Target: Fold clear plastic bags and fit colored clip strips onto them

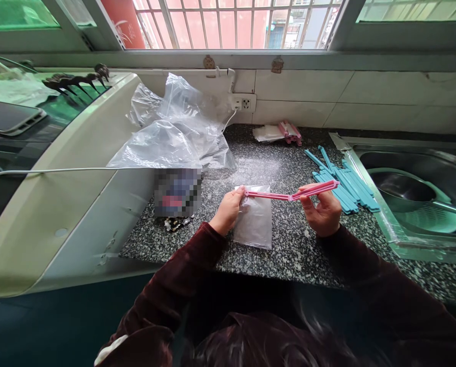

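A pink hinged bag clip spans between my two hands, bent at its middle joint. My left hand pinches its left end, close to the top edge of a small clear plastic bag on the countertop; whether those fingers also grip the bag I cannot tell. Closed around the clip's right part is my right hand, its fingertips just under the strip. A loose pile of blue bag clips lies beyond that hand to the right.
Large crumpled clear plastic bags lie at the back left. Several pink clips rest with clear bags near the wall socket. A metal sink holding a pan bounds the right; a cream-coloured appliance stands left. A white cable crosses there.
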Tool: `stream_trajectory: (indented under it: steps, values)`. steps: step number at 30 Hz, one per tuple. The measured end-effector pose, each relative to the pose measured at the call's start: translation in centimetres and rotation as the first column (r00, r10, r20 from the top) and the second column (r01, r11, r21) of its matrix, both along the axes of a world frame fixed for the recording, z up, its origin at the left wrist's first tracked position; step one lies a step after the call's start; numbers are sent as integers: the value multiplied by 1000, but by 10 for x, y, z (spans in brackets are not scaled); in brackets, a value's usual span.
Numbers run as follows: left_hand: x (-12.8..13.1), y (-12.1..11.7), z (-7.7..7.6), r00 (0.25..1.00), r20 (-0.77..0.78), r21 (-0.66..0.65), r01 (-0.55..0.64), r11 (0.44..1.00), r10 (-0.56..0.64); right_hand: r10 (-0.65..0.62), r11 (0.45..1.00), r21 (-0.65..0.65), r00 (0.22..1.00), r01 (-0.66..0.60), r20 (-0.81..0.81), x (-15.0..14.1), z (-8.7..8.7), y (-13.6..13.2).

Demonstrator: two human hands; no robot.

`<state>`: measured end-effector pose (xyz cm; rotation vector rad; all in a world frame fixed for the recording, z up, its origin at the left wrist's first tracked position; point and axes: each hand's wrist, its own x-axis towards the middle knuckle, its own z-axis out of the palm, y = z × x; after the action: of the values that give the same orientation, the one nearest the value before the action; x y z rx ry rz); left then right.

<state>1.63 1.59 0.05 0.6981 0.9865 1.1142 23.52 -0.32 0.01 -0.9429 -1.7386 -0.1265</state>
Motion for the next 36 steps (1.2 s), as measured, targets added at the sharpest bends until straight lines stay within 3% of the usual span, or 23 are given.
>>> stream_trajectory:
  steps: [19,36]
  values:
    - [0,2,3,990,82,-32,-111,993,113,49,981,-175,983,-81,-178,-2,1,-1]
    - [-1,5,-1,983,100,-39,-148,988,152,9,922,-334,874,-196,-486,-10,-6,-1]
